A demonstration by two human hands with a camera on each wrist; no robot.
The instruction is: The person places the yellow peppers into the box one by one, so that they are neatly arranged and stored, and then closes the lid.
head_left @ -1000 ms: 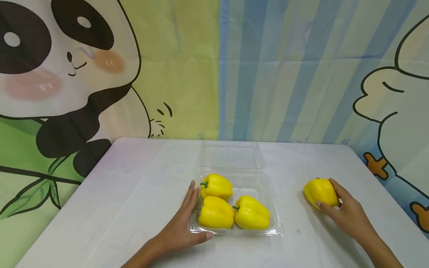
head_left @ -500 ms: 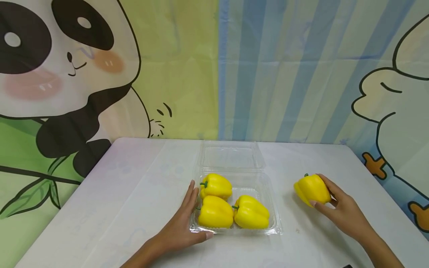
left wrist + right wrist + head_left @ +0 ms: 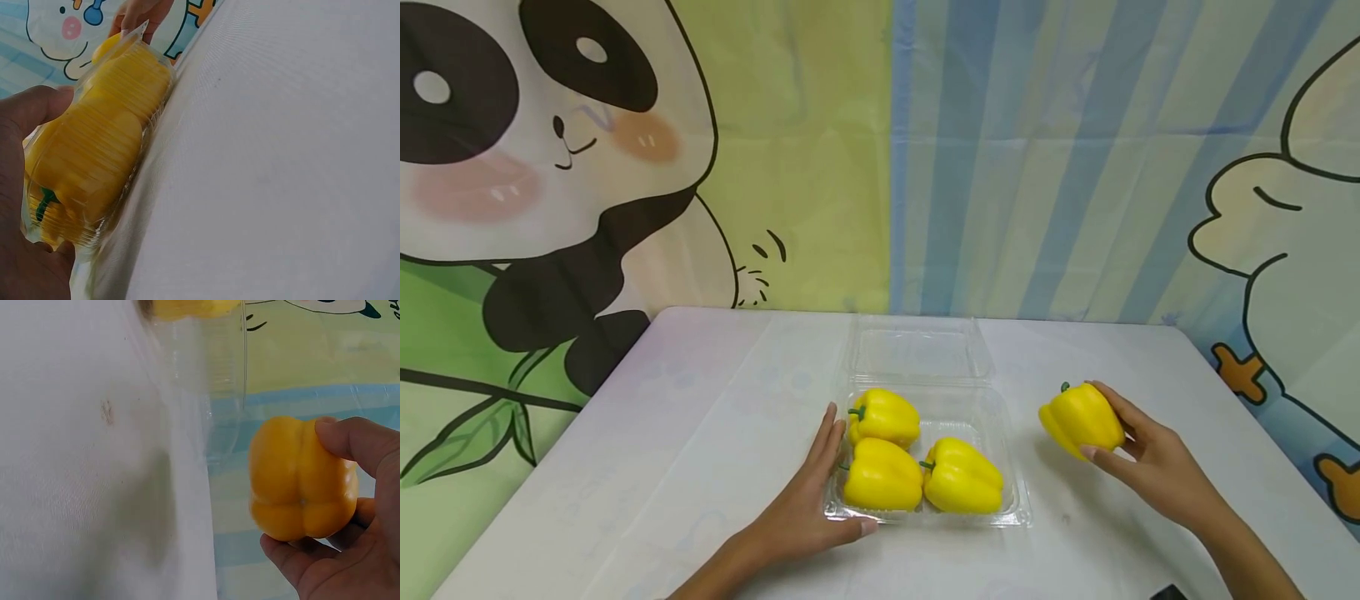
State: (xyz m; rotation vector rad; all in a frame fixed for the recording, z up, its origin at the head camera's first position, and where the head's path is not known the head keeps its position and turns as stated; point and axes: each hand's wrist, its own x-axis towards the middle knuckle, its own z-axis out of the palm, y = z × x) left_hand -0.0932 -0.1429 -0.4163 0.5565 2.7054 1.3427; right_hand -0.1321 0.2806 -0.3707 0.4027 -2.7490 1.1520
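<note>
My right hand (image 3: 1165, 467) holds a yellow bell pepper (image 3: 1082, 419) above the table, to the right of a clear plastic clamshell box (image 3: 1018, 508). Thumb and fingers are curled round the pepper in the right wrist view, its lobed end (image 3: 303, 500) facing the camera. Three more yellow bell peppers lie in the box: one at the back left (image 3: 886, 418), one at the front left (image 3: 883, 475), one at the front right (image 3: 962, 477). My left hand (image 3: 801, 508) rests against the box's front left corner, fingers straight along its left side and thumb along its front.
The box's clear lid (image 3: 920, 352) lies folded back behind it on the white table (image 3: 700, 442). A small dark object (image 3: 1168, 592) shows at the bottom edge of the head view. Behind the table hangs a cartoon-printed cloth (image 3: 820, 150).
My right hand has lifted the bell pepper off the table and carried it left towards the box, its stem end now tipped up. The left hand and box stay where they were.
</note>
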